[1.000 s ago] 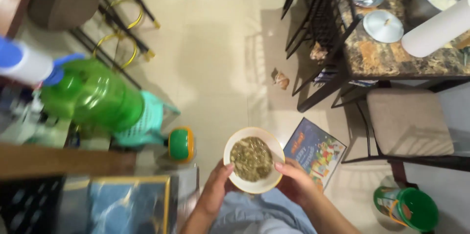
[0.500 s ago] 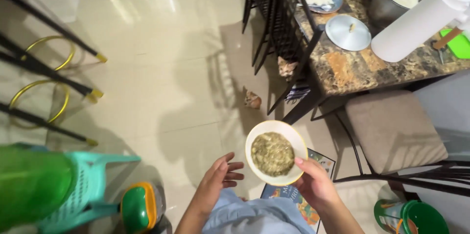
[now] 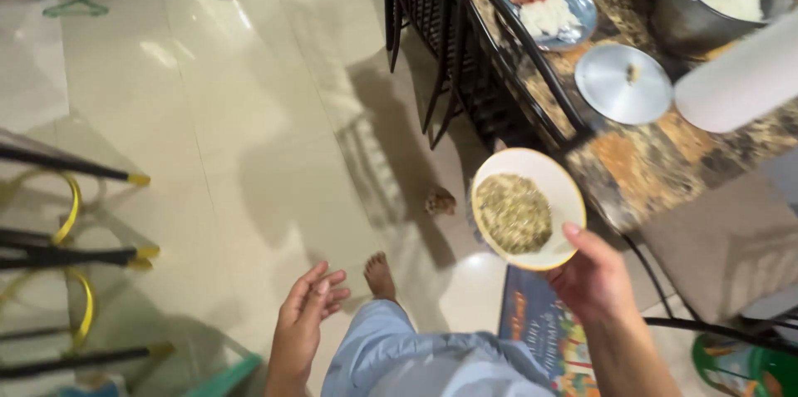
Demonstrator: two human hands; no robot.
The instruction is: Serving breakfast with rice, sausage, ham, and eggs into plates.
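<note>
A: so what are we holding here?

B: our right hand grips the white bowl of greenish mash from below, thumb on the rim, out over the tile floor just beside the marble table

A: and the left hand?

B: hanging loose, fingers open, holding nothing, near our bare foot

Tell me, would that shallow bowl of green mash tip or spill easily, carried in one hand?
Probably stiff and breakable: the bowl looks like glazed ceramic. It may tip, since only the right hand holds it, thumb over the near rim, while the left hand hangs free. The green mash looks thick and sits low, so it likely won't slosh.
</note>
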